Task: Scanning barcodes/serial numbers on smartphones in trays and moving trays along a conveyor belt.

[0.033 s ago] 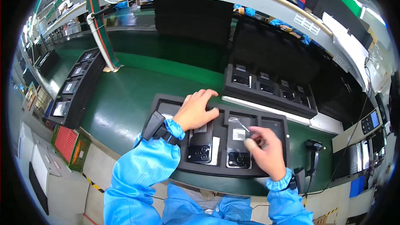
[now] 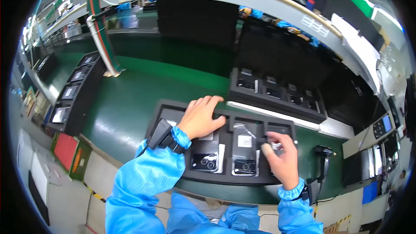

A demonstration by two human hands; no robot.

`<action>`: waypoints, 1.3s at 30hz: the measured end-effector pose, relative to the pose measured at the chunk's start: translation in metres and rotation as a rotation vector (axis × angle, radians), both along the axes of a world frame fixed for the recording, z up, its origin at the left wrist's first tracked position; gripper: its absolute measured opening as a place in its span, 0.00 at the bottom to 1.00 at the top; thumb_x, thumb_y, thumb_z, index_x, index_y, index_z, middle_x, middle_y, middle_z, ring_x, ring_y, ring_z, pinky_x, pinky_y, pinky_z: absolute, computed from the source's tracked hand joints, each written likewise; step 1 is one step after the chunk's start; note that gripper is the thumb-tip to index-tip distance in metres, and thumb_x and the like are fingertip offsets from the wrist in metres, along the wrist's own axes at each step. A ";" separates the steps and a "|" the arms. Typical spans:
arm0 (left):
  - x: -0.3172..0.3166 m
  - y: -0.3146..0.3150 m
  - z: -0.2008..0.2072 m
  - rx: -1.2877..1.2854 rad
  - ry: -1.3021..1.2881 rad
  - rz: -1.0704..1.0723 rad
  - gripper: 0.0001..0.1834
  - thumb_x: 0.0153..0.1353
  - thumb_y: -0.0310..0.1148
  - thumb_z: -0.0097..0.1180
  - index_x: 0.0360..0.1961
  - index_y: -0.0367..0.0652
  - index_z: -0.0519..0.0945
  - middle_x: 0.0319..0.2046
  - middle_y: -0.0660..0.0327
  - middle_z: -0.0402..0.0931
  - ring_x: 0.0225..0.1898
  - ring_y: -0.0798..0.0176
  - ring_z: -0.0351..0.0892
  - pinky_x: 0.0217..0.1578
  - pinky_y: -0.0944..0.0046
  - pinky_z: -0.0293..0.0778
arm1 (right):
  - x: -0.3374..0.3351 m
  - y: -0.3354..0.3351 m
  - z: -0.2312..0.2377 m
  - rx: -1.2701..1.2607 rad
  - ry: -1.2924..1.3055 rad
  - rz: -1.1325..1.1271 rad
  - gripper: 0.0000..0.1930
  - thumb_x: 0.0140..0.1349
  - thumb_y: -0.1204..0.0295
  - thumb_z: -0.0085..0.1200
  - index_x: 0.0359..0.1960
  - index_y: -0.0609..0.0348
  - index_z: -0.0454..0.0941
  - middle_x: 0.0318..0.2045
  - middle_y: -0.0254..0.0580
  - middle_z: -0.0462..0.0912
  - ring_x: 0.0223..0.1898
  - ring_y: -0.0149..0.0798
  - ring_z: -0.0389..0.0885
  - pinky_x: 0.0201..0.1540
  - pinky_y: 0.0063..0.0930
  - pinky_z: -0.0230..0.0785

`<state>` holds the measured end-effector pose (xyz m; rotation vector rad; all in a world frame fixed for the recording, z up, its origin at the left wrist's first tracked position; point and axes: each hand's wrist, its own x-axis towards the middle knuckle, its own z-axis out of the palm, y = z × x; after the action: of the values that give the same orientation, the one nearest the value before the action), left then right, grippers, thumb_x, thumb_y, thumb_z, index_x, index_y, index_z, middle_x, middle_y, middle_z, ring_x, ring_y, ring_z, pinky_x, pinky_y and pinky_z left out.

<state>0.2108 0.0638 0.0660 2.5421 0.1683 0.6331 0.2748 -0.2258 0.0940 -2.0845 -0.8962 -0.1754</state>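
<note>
A black foam tray (image 2: 227,176) lies before me with dark smartphones in its compartments. My left hand (image 2: 201,119) rests over the tray's left part, fingers stretched out and thumb apart, at the upper end of a smartphone (image 2: 203,154) whose camera end faces me. To its right, a second smartphone (image 2: 245,151) bears a white label and a clear film with a loose tip at its top. My right hand (image 2: 281,158) hovers over the right compartment, fingers bent, thumb and index apart. A small whitish patch shows between them; I cannot tell what it is. The palm hides most of that compartment.
Another black tray of phones (image 2: 277,97) stands behind, beside a white rail (image 2: 268,112). More phones sit in a long tray (image 2: 82,91) at the left. A handheld scanner (image 2: 323,164) lies right of my right hand. A white post (image 2: 102,45) rises from the green bench.
My right hand has shifted slightly right, away from the middle phone's film and label, toward the right compartment. My left hand stays at the left phone. The whole view has shifted slightly.
</note>
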 end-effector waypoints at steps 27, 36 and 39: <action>-0.093 0.069 -0.004 -0.517 -0.067 0.047 0.43 0.79 0.60 0.21 0.47 0.39 0.87 0.58 0.47 0.79 0.69 0.43 0.64 0.72 0.50 0.55 | -0.010 0.036 0.028 0.378 1.581 0.464 0.24 0.69 0.62 0.57 0.63 0.61 0.72 0.32 0.41 0.83 0.22 0.30 0.76 0.22 0.23 0.67; -0.093 0.071 -0.012 -0.545 -0.133 0.062 0.44 0.78 0.60 0.21 0.45 0.38 0.88 0.52 0.45 0.82 0.58 0.43 0.77 0.65 0.52 0.66 | -0.080 0.159 0.009 0.115 1.581 0.580 0.16 0.69 0.63 0.60 0.46 0.64 0.77 0.32 0.45 0.85 0.23 0.33 0.85 0.23 0.23 0.77; -0.087 0.073 -0.017 -0.482 -0.157 0.046 0.39 0.79 0.56 0.25 0.45 0.40 0.88 0.53 0.47 0.82 0.57 0.43 0.78 0.63 0.50 0.68 | -0.077 0.148 0.010 0.197 1.592 0.647 0.17 0.69 0.63 0.59 0.51 0.63 0.72 0.39 0.53 0.86 0.24 0.34 0.83 0.24 0.24 0.76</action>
<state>0.1240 0.1373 0.0493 2.0231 0.2868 0.7092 0.1975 -0.0780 0.1042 -1.0373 -0.3884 1.4413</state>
